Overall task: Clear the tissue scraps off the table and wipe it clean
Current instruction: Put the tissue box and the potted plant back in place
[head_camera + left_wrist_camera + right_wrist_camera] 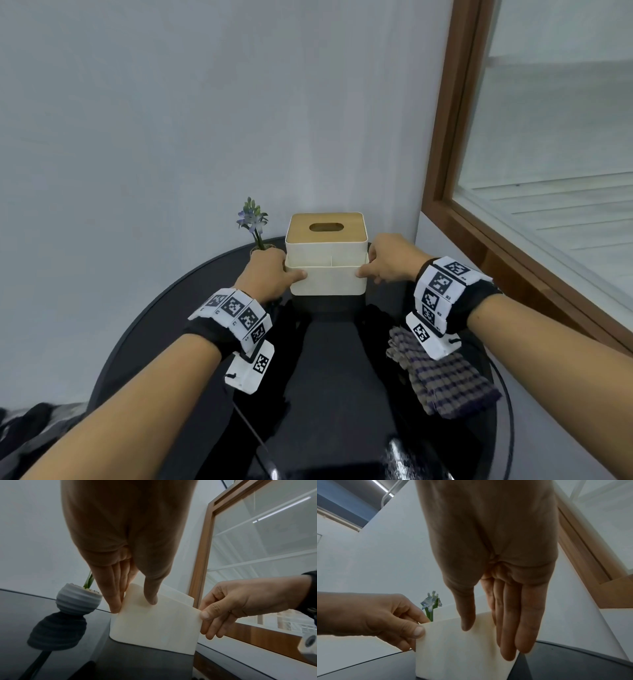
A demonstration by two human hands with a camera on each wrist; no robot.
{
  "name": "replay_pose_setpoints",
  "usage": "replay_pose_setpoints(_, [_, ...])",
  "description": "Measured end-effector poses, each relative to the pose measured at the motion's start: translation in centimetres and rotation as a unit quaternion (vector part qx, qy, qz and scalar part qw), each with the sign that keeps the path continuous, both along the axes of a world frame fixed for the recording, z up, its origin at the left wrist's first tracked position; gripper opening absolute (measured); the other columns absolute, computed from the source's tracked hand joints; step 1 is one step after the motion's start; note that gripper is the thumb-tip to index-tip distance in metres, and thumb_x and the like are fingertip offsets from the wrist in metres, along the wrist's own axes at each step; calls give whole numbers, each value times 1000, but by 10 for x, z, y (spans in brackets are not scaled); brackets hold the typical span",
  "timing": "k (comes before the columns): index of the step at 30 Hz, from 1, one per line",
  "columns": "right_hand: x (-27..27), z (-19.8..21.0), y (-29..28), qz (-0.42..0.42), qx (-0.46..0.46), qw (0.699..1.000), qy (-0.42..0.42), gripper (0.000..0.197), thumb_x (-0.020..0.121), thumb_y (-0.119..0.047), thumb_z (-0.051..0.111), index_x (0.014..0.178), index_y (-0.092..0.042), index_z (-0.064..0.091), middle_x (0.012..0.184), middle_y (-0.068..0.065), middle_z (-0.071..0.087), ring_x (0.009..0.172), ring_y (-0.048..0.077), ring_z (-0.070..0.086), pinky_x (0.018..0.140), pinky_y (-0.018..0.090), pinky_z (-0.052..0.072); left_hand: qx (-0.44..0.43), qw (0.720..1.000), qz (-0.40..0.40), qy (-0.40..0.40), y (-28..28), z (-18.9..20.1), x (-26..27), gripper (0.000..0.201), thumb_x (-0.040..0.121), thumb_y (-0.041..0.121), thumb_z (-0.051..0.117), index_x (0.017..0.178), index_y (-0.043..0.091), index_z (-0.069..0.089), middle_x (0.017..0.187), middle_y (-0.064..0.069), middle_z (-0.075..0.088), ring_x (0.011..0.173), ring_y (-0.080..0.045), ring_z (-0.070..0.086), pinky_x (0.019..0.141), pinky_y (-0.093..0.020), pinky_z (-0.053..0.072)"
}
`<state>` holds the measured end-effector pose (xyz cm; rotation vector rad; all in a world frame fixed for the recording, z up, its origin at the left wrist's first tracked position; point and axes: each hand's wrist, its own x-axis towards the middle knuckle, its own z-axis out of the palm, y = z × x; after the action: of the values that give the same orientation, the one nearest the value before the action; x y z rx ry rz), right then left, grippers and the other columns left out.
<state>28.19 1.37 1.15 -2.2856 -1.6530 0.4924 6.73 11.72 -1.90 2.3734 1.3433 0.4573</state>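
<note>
Filling the lower half of the head view, the round glossy black table (144, 329) stands against a pale wall, beside a wood-framed window (442, 144). At its far edge stands the cream tissue box with a wooden lid and an oval slot (327, 255), a low open compartment across its front; the box rests on the tabletop. No tissue scraps can be made out on the dark surface.

Both bare forearms reach forward, each wrist wrapped in a black band with white coded marker tiles (236, 315). The left hand (267, 275) holds the box's left side, thumb on the front face and straight fingers flat against the side wall, as the left wrist view shows. The right hand (388, 262) mirrors it on the right side, thumb laid on the front and straight fingers pressed along the side wall.

Under the right wrist, a folded checked cloth in grey and purple (445, 380) lies on the table near its right edge. Just behind the left hand stands a small ribbed grey pot with a blue-flowered plant (252, 219).
</note>
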Motion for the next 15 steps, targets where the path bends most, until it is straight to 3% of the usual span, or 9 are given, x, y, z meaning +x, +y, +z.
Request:
replay_pose_setpoints(4, [-4, -1, -18, 3, 3, 1000, -2, 35, 84, -37, 72, 90, -3, 70, 81, 10, 77, 78, 21, 73, 81, 34, 56, 0, 1000, -3, -2, -18, 0, -4, 35, 83, 44, 68, 90, 10, 66, 85, -5, 66, 77, -14, 61, 56, -21, 39])
replay_pose_setpoints(9, [-7, -3, -38, 6, 15, 1000, 8, 34, 84, -38, 72, 91, -5, 69, 80, 8, 77, 76, 19, 72, 80, 34, 56, -3, 1000, 0, -6, -36, -3, -12, 39, 82, 47, 67, 96, 11, 66, 90, -4, 68, 83, -16, 63, 71, -29, 51])
replay_pose_setpoints(15, [-14, -7, -56, 3, 23, 1000, 20, 32, 83, -38, 73, 84, -7, 70, 75, 5, 76, 71, 17, 73, 80, 37, 58, 5, 1000, 1, 3, -58, -4, -22, 40, 83, 50, 64, 96, 12, 65, 90, -4, 67, 81, -16, 62, 67, -29, 48])
